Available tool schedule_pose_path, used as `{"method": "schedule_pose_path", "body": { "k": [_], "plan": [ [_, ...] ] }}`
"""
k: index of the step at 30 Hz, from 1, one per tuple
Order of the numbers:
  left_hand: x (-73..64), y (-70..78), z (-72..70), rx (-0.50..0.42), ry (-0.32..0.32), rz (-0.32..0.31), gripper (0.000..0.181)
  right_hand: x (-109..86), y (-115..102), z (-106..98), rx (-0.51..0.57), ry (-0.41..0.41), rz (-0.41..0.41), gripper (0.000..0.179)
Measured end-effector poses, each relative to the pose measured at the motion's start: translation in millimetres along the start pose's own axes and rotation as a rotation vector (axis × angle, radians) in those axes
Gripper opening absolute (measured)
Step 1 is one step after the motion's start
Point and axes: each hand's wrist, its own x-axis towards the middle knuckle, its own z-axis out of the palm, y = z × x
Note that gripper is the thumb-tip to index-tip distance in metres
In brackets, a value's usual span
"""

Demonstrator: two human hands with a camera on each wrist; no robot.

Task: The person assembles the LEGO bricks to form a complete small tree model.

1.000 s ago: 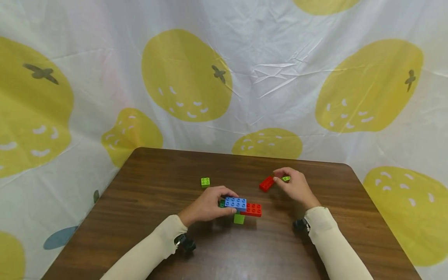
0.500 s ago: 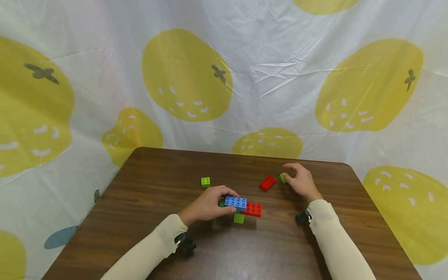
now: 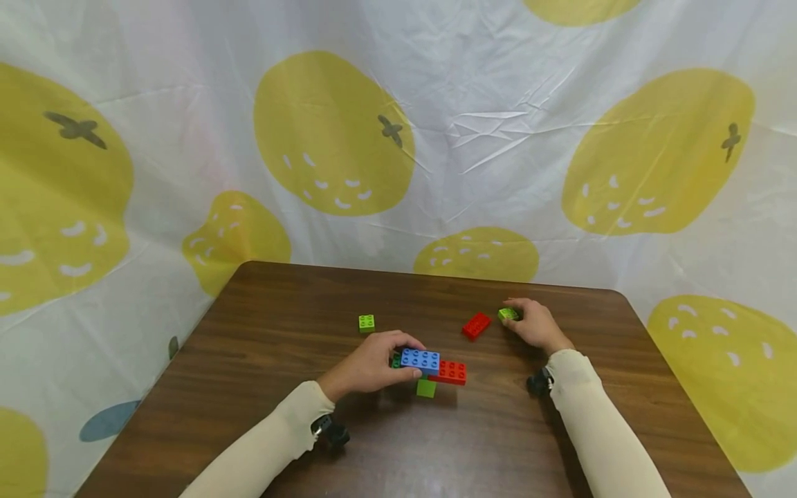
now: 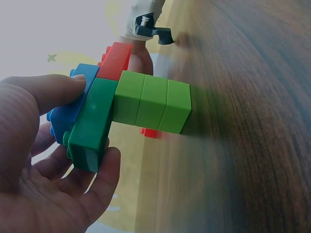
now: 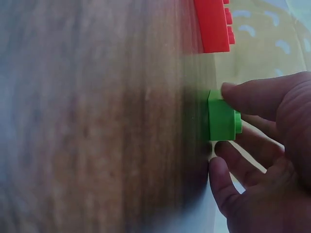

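Note:
My left hand (image 3: 373, 363) grips a joined set of building bricks, with the thumb on the blue brick (image 3: 420, 360) in the left wrist view. Under the blue one sit a dark green brick (image 4: 92, 121) and a red brick (image 3: 452, 372), side by side. A column of light green bricks (image 4: 150, 102) runs down from these; whether it touches the table cannot be told. Farther right, my right hand (image 3: 537, 325) pinches a small light green brick (image 5: 222, 118) on the table, its thumb against one side. The far fingertips are partly hidden behind that brick.
A loose red brick (image 3: 476, 326) lies just left of my right hand. Another small light green brick (image 3: 366, 323) lies beyond my left hand. The brown table (image 3: 299, 290) ends at a hanging cloth (image 3: 473, 180) with yellow fruit prints.
My right hand has moved right, from beside the loose red brick to the small light green brick, which has turned and shifted slightly. The left hand and its bricks have stayed put.

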Motion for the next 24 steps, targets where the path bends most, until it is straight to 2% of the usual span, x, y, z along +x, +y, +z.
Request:
{"method": "schedule_pose_path", "body": {
  "k": [6, 15, 19, 24],
  "plan": [
    [-0.1, 0.7, -0.7, 0.002, -0.002, -0.002, 0.039, -1.5, 1.5, -0.7, 0.001, -0.009, 0.049, 0.045],
    [-2.5, 3.1, -1.7, -0.005, -0.003, -0.011, 0.039, -4.7, -3.9, -3.0, 0.038, 0.003, 0.074, 0.044],
    [-1.7, 1.4, -1.2, 0.000, -0.001, -0.012, 0.039, -7.3, -10.8, -4.8, 0.046, 0.022, 0.058, 0.044],
    [-0.8, 0.7, -1.4, -0.003, -0.001, -0.005, 0.039, -10.6, -25.9, -8.3, 0.065, 0.049, -0.002, 0.042]
  ]
}}
